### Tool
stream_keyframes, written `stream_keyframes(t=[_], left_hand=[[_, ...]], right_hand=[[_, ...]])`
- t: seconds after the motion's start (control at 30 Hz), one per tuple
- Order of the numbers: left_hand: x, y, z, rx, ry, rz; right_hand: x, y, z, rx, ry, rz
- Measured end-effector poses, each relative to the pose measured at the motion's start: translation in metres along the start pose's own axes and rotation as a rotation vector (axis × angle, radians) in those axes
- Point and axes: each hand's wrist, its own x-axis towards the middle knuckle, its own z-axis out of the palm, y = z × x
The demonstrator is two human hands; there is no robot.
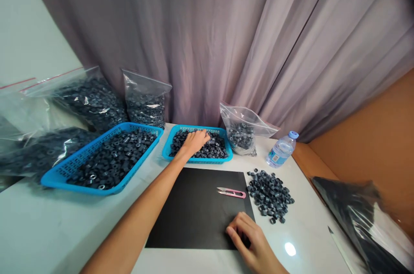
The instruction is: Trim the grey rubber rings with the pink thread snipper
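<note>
My left hand (pixel 195 141) reaches into the far blue basket (pixel 167 149), which is full of small dark ring-shaped pieces (pixel 213 149). Its fingers are bent together over the pieces, and their tips are partly hidden. At the near right corner of a black mat (pixel 190 209), my right hand (pixel 247 237) rests in a loose curl, thumb against the fingers; its inside is hidden. Pink thread snips (pixel 232 192) lie on the mat, pointing left, just beyond the right hand. A loose pile of the same dark pieces (pixel 270 194) is heaped beside the mat's right edge.
A larger blue basket (pixel 126 185) of dark pieces stands at left. Clear zip bags (pixel 145 103) of pieces line the back and left; another bag (pixel 241 136) leans beside the far basket. A water bottle (pixel 282 151) stands at right, near a dark plastic bag (pixel 355 218).
</note>
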Motion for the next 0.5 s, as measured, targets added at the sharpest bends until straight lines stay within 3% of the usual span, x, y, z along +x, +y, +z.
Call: stream_keyframes(t=[0.27,0.37,0.5], left_hand=[[0.018,-0.009,-0.025,-0.209,0.134,-0.004],[0.003,-0.017,-0.029,-0.300,0.202,-0.002],[-0.042,-0.031,-0.030,-0.409,0.291,0.001]], right_hand=[[0.001,-0.004,-0.003,0.028,0.040,0.059],[0.003,-0.005,-0.003,0.055,0.103,0.159],[0.005,-0.007,-0.002,0.036,0.151,0.226]])
